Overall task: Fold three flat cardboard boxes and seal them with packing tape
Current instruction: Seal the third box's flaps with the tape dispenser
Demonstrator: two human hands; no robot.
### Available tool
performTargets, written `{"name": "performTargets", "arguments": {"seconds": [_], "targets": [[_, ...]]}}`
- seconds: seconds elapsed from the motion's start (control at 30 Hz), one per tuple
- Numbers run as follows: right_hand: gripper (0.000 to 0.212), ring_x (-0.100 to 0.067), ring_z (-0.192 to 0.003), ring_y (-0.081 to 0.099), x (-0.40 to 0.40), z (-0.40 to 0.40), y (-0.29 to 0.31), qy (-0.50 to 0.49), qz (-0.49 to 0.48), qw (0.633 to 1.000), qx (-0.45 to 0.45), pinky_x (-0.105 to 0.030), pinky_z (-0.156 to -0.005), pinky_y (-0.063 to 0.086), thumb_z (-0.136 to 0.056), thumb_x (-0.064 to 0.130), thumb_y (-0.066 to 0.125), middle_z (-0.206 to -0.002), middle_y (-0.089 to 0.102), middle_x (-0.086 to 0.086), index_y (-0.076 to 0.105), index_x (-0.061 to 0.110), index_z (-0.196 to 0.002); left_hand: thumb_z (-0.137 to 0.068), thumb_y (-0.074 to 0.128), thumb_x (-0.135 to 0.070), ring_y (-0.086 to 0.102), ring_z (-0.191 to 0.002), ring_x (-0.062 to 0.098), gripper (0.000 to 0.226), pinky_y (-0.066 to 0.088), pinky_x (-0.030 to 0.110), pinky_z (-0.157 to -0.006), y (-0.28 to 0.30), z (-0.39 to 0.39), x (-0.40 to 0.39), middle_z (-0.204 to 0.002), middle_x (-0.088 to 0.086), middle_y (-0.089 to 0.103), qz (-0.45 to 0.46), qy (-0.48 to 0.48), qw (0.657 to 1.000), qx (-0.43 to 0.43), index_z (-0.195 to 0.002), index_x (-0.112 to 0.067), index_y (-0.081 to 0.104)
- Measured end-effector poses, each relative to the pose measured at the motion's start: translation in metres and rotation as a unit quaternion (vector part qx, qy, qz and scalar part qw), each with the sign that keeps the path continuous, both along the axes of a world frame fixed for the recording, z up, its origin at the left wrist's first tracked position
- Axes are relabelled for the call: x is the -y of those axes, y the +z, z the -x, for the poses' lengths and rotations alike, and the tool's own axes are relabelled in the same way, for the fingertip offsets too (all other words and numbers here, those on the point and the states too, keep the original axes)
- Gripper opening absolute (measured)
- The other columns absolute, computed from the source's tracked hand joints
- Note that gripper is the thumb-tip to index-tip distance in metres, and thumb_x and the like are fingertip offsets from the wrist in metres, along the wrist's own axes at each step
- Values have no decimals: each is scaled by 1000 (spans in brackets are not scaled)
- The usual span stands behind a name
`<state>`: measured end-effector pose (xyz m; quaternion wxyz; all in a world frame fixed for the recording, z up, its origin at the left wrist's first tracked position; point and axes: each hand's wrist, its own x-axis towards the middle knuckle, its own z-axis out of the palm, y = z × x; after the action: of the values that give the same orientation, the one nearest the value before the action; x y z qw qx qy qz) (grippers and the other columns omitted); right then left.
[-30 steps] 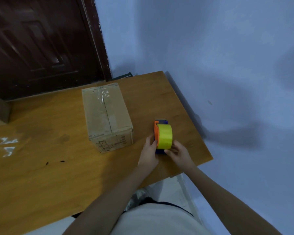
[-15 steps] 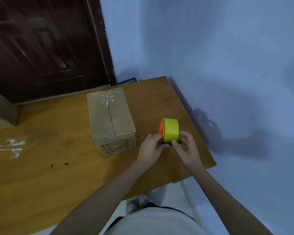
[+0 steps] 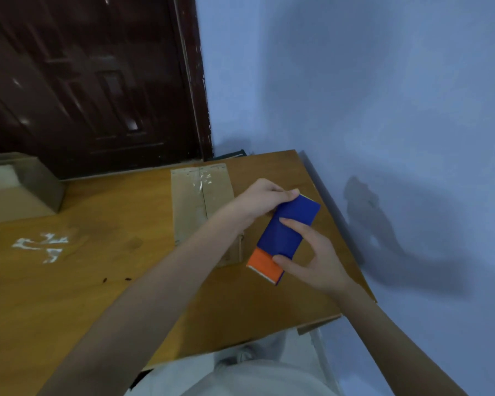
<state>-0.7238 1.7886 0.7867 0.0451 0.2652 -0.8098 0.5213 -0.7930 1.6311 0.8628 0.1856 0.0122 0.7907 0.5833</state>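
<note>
Both hands grip the tape dispenser (image 3: 286, 232), left hand (image 3: 262, 200) curled over its far end, right hand (image 3: 312, 258) pinching its side; it has been lifted off the table (image 3: 97, 281) and turned blue side up.

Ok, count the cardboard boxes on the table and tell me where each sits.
2. A sealed box with clear tape along its top seam sits mid-table, partly behind the left forearm. Another cardboard box sits at the far left edge, cut off by the frame. More may lie out of view.

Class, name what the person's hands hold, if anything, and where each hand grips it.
The tape dispenser: left hand grips its far blue end, right hand pinches its near half.
</note>
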Motion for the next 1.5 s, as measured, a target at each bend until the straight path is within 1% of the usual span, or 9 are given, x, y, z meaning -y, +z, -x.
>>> {"name": "performTargets", "arguments": {"seconds": [0.3,0.43,0.53,0.63,0.77,1.03,1.2,1.27,1.5], "targets": [[49,-5,-95,62,47,11,15,-46,121,991,26,-25,-73,55,-73,22,74,-107,60,19,52,31,-117,-94,49,-48,63,-92,9,42,49,21,-77,42,-2,40,-104,-4,67,50,37,998,-6,-114,-14,64],[46,-4,-91,63,65,13,11,-108,186,976,36,-19,-70,53,-74,33,74,-105,59,30,52,38,-114,-96,45,-45,61,-89,7,34,48,24,-79,23,-38,80,-104,-2,65,0,201,980,-14,-110,-19,60],[41,-4,-86,63,75,12,10,-134,199,971,20,-25,-70,55,-76,41,68,-103,59,30,51,42,-113,-95,44,-48,64,-92,15,47,51,28,-77,-13,-74,89,-103,4,66,-48,233,965,109,-120,-12,58],[39,-2,-83,63,85,13,10,-135,201,970,9,-21,-69,54,-79,42,65,-101,59,29,50,39,-115,-95,43,-50,67,-91,20,45,52,29,-71,-37,-90,79,-100,9,70,-196,251,931,177,-113,-13,62],[37,-3,-86,62,95,13,10,-124,210,970,0,-19,-68,53,-82,40,63,-102,57,30,49,37,-115,-90,51,-51,70,-90,21,45,52,29,-71,-52,-92,70,-100,10,72,-292,324,885,164,-111,-12,63],[41,3,-86,57,116,7,10,-132,255,958,1,-15,-68,51,-81,35,64,-102,51,36,44,34,-118,-91,56,-43,69,-71,13,28,49,26,-61,-62,-101,71,-80,1,73,-303,407,856,99,-93,-17,67],[43,1,-86,56,123,1,6,-113,252,961,22,-12,-71,48,-81,35,65,-101,49,35,44,35,-118,-95,53,-35,59,-62,15,34,49,26,-55,-65,-104,64,-64,0,62,-181,476,860,25,-67,-16,56],[40,3,-86,55,129,-1,4,-114,245,963,28,-11,-70,47,-80,34,65,-101,49,35,45,35,-114,-96,53,-28,52,-59,20,38,47,37,-57,-66,-106,64,-59,4,54,-111,498,860,-29,-62,-15,48],[37,3,-85,55,137,-4,5,-99,238,966,37,-15,-68,49,-78,37,64,-102,49,31,40,34,-106,-96,51,-18,58,-69,17,12,45,30,-59,-72,-113,74,-81,3,65,166,442,873,-120,-88,-10,55]]}}
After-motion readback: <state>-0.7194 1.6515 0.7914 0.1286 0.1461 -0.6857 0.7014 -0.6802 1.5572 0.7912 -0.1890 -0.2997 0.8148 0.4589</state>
